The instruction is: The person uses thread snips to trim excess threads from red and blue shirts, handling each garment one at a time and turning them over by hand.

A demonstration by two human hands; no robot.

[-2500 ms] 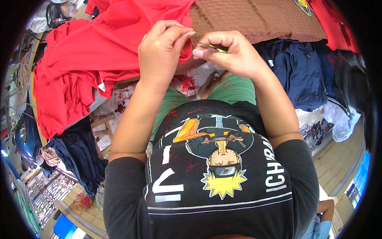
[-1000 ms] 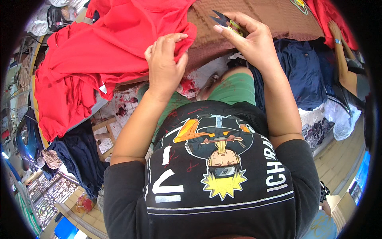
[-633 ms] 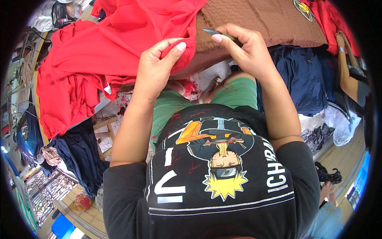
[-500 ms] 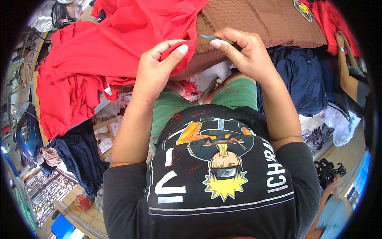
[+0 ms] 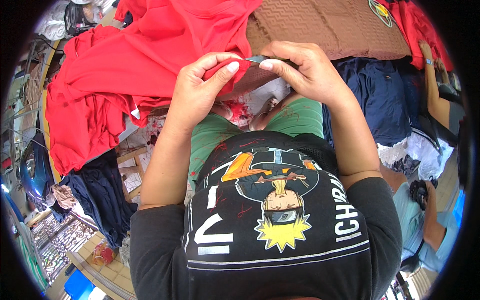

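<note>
A red garment (image 5: 150, 65) is spread over the work surface and hangs down its near side. My left hand (image 5: 202, 85) pinches a fold of its edge between thumb and fingers. Opposite, my right hand (image 5: 312, 70) is closed around what look like small thread snips (image 5: 255, 58). Their pointed grey blade aims left, and its tip meets the red edge just past my left fingertips. Most of the handle is hidden inside my right hand.
A brown patterned cloth (image 5: 325, 27) covers the surface ahead. Dark blue garments (image 5: 372, 100) hang at the right, with another dark blue garment (image 5: 100, 195) at the left. Another person's arm (image 5: 431, 82) reaches to red fabric at far right; a person in light blue (image 5: 417, 235) is behind.
The snips have moved slightly left and down, bringing the blade tip to the red edge. My left hand has shifted a little right. The person in light blue has come further into view.
</note>
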